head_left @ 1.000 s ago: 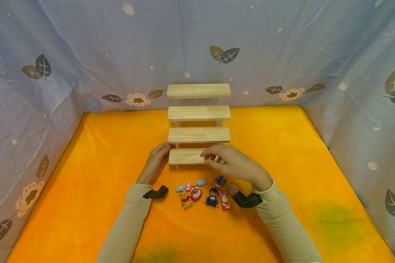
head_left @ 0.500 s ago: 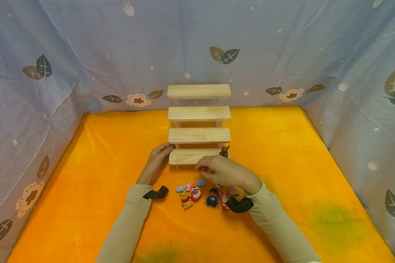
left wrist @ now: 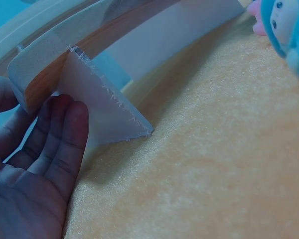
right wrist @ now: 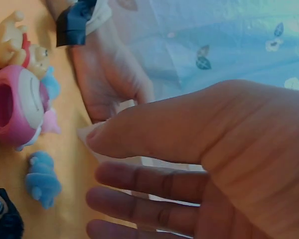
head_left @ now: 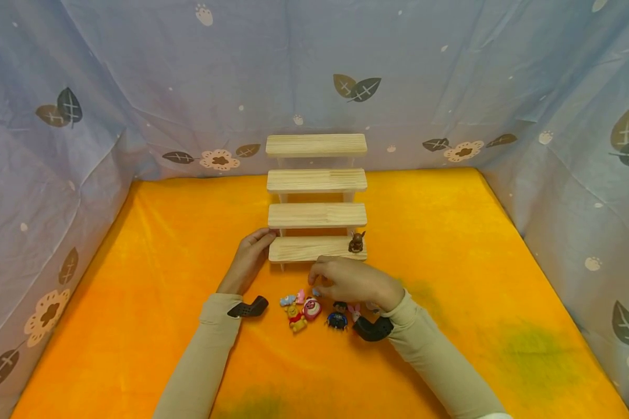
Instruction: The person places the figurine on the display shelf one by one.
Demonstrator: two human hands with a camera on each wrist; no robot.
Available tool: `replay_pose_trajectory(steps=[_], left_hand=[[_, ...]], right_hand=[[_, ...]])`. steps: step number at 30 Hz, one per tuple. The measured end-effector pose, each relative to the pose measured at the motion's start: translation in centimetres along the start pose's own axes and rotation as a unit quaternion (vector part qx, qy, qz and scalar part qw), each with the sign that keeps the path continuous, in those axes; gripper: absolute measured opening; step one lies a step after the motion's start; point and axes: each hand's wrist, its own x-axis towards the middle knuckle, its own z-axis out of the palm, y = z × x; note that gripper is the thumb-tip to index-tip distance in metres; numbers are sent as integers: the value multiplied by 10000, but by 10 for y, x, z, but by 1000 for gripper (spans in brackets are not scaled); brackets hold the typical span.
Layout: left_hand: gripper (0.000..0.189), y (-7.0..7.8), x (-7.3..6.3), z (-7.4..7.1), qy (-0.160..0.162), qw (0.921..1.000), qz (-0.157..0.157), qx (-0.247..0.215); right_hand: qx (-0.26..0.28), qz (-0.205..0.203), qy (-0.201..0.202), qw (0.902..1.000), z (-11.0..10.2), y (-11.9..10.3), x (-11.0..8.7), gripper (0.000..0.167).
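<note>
At the left end of the lowest board, my left hand (head_left: 247, 261) holds the stepped wooden stand (head_left: 317, 215), thumb by the board's edge and fingers against the white leg (left wrist: 97, 104). My right hand (head_left: 353, 282) hovers over the toys in front of the stand, its fingers extended and holding nothing. Nearest its fingertips lies a small blue figure (right wrist: 42, 179). A brown eared figurine (head_left: 356, 242) stands on the lowest board's right end. Left of the right hand lie a Winnie-the-Pooh figure (head_left: 295, 319) and a pink round bear toy (head_left: 311, 308).
A black-haired toy man (head_left: 338, 317) lies below the right hand. Beside him, a pink-eared figure (head_left: 353, 312) is partly hidden by the right wrist's black mount (head_left: 373, 329). A second light-blue figure (head_left: 286, 300) and a pink one (head_left: 300, 297) lie near Pooh. Patterned cloth walls (head_left: 188, 87) surround the orange cloth (head_left: 451, 250).
My right hand has let go of the brown figurine on the lowest board, then drawn back and down over the toys. The left hand has stayed at the stand.
</note>
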Motion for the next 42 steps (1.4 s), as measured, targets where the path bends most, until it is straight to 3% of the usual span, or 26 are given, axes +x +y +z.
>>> replay_pose_trajectory(steps=[14, 25, 42], left_hand=[[38, 0, 1, 0, 11, 9999, -10, 110], [29, 0, 1, 0, 49, 10000, -28, 66], [21, 0, 1, -1, 69, 9999, -54, 90]], right_hand=[[-223, 45, -438, 9988, 10, 4, 2, 10], [-310, 178, -638, 9973, 13, 3, 4, 11], [-206, 190, -565, 9980, 21, 6, 7, 23]])
